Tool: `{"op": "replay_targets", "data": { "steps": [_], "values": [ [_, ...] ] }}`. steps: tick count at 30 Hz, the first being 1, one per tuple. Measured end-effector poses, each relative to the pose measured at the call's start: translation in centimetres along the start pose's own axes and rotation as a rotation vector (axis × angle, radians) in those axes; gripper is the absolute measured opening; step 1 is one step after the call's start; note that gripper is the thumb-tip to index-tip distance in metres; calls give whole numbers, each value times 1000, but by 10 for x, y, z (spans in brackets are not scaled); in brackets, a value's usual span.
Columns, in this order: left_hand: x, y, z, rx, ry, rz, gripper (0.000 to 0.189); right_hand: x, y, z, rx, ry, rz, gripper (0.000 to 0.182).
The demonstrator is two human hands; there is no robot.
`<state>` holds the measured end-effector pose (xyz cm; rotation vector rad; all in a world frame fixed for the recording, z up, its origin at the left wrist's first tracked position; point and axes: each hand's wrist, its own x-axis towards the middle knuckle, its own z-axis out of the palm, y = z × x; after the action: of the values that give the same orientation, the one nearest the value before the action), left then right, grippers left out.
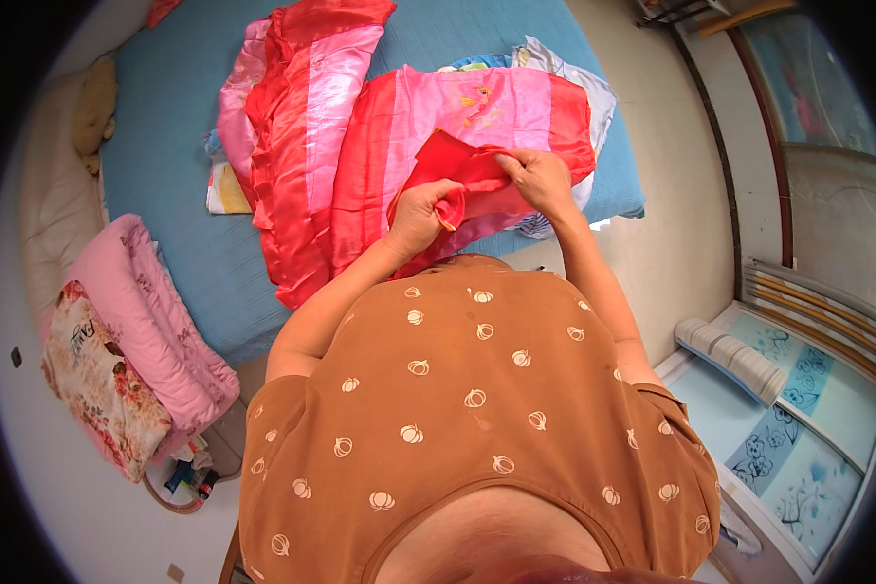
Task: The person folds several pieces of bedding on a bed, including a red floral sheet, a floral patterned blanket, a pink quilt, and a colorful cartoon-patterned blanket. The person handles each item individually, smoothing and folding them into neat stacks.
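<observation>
My left hand (423,213) grips a bunched piece of red satin cloth (449,162) with a thin gold edging. The cloth's right part is pinched between the thumb and fingers of my right hand (542,179). Stretched between both hands, the cloth rises to a flat corner. Beneath it lies pink and red satin bedding (438,102) with an embroidered motif. Whether the held cloth is part of that bedding, I cannot tell. To the left is a crumpled heap of red and pink satin (292,182), touching the spread piece.
A blue-covered bed (175,175) carries the satin. Light patterned cloth (591,91) shows under its right side. A folded pink quilt (146,314) and a floral cushion (106,379) are at left. A rolled striped mat (730,358) rests on a patterned cabinet (788,438) at right.
</observation>
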<state>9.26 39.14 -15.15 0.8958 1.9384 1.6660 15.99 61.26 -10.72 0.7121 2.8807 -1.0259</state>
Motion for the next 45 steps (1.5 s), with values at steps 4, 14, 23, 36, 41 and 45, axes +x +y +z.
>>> {"op": "replay_targets", "data": {
  "steps": [4, 14, 23, 36, 41, 45],
  "values": [
    [-7, 4, 8, 31, -21, 97, 24, 10, -12, -12, -134, 264, -590, 19],
    [0, 19, -4, 47, 232, 26, 14, -24, -33, 15, 417, -350, -256, 20],
    [13, -90, -88, 535, 495, 64, 46, -31, 5, 3, 358, -100, -202, 20],
    [-63, -225, -199, 915, 316, -793, 51, -62, -22, -46, 643, -41, 13, 8],
    [-68, -111, -219, 1092, 151, -364, 24, -45, -9, -26, 681, -17, -11, 10],
    [-172, -46, -178, 1099, 31, -122, 10, -27, -13, -7, 712, -93, -3, 15]
  ]
}}
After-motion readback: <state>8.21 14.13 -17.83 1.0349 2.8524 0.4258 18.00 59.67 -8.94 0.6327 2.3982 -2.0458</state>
